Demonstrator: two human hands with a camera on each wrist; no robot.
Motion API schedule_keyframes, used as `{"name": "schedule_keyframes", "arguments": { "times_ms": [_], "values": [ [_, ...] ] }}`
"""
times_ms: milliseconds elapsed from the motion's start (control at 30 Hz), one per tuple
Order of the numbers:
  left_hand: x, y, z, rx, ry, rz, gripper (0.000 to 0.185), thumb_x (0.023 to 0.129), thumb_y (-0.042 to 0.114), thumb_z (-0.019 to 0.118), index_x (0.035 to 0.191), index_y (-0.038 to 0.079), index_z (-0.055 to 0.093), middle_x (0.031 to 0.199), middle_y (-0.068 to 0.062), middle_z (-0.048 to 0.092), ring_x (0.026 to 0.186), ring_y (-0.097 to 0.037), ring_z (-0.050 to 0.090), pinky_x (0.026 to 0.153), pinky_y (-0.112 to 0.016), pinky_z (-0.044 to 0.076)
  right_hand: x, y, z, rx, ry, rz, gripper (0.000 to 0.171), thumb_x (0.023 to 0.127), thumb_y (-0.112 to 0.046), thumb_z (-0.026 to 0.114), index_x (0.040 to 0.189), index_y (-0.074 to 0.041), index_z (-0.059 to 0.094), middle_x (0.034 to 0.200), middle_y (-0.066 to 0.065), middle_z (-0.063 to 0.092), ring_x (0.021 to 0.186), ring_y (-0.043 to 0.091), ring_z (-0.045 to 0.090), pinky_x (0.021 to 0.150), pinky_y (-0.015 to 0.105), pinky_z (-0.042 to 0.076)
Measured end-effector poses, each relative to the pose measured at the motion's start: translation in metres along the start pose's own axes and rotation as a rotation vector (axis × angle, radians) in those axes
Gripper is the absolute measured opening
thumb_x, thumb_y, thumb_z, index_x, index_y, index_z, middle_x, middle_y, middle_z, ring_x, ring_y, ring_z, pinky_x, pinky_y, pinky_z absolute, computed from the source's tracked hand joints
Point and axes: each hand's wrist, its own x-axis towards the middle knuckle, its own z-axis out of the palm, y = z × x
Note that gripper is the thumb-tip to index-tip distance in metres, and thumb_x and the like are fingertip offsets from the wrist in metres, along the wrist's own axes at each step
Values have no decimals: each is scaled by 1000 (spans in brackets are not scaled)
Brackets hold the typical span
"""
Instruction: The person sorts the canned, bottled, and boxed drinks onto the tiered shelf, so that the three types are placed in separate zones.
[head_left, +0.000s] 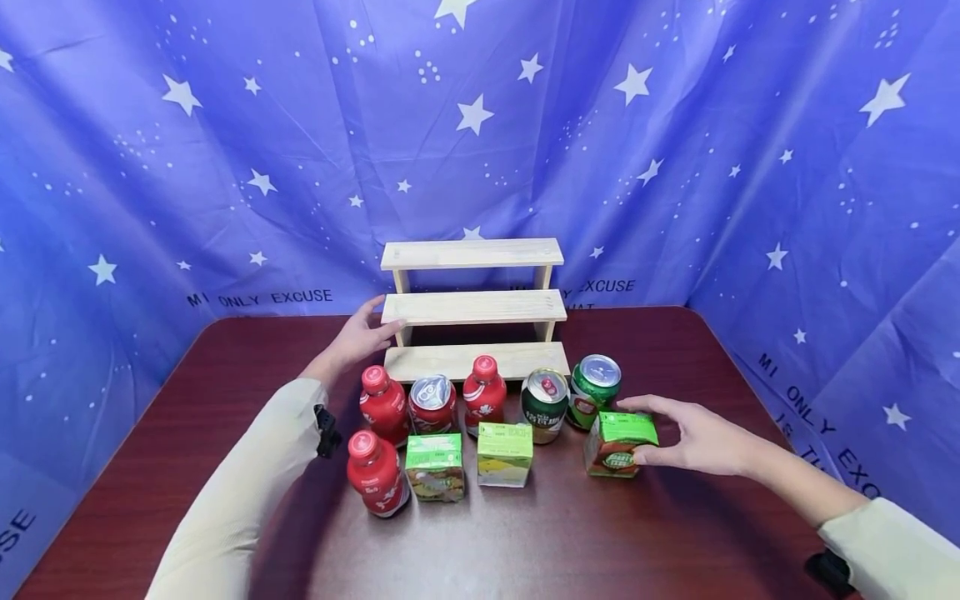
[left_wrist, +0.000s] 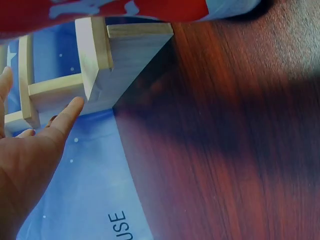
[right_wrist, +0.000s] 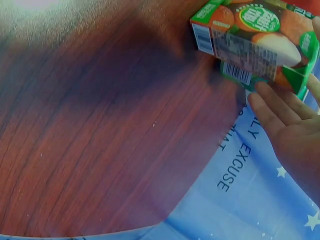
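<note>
**Hands at a stepped shelf and a juice carton**

At frame centre a three-tier wooden shelf (head_left: 473,308) stood on the dark red table (head_left: 225,358). The left hand (head_left: 362,337) rested straight-fingered against the left end of its middle tier. Below the shelf stood three red bottles (head_left: 385,405), a red can (head_left: 432,403), two green cans (head_left: 544,405) and two green cartons (head_left: 506,453). At lower right the right hand (head_left: 693,437) held a third green carton (head_left: 619,444), tilted, fingers over its top and thumb at its side.

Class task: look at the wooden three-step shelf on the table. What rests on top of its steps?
The wooden shelf shows three bare steps; only the left hand touches its side. The space beneath the steps is hidden.
</note>
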Motion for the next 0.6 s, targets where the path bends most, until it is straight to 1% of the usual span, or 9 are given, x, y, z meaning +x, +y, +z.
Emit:
{"name": "schedule_keyframes", "arguments": {
  "times_ms": [133, 267, 367, 467, 600],
  "values": [
    [3, 1, 3, -12, 9, -9, 80, 93, 20, 58, 151, 9, 4, 142, -32, 32, 127, -40, 43, 103, -47, 45, 2, -1, 3, 8, -22, -4, 62, 79, -44, 72, 131, -19, 50, 111, -9, 61, 99, 1, 53, 80, 24, 51],
    [6, 0, 4, -20, 21, -14, 81, 93, 21, 57, 151, 10, 2, 142, -31, 32, 127, -39, 43, 102, -47, 46, 4, -2, 4, 14, -11, -15, 63, 79, -42, 73, 132, -19, 49, 111, -9, 61, 99, 1, 53, 80, 25, 51],
    [8, -1, 3, -53, 23, -25, 81, 93, 21, 57, 152, 12, 2, 142, -31, 32, 128, -39, 42, 101, -49, 46, 5, -2, 5, 29, -3, -28, 61, 79, -38, 74, 132, -19, 50, 111, -9, 61, 98, 0, 53, 80, 24, 51],
    [10, -3, 3, -109, 27, -39, 79, 93, 19, 58, 152, 14, 4, 141, -30, 32, 128, -39, 41, 100, -51, 46, 5, 0, 8, 43, 1, -43, 59, 79, -36, 73, 131, -19, 50, 110, -9, 62, 98, -2, 53, 80, 22, 51],
    [12, -3, 5, -148, 20, -46, 77, 93, 15, 56, 151, 14, 6, 137, -30, 34, 127, -39, 41, 100, -53, 45, 2, 3, 10, 93, 11, -69, 54, 82, -31, 72, 130, -16, 52, 109, -7, 63, 97, -3, 55, 79, 19, 51]
  ]
}}
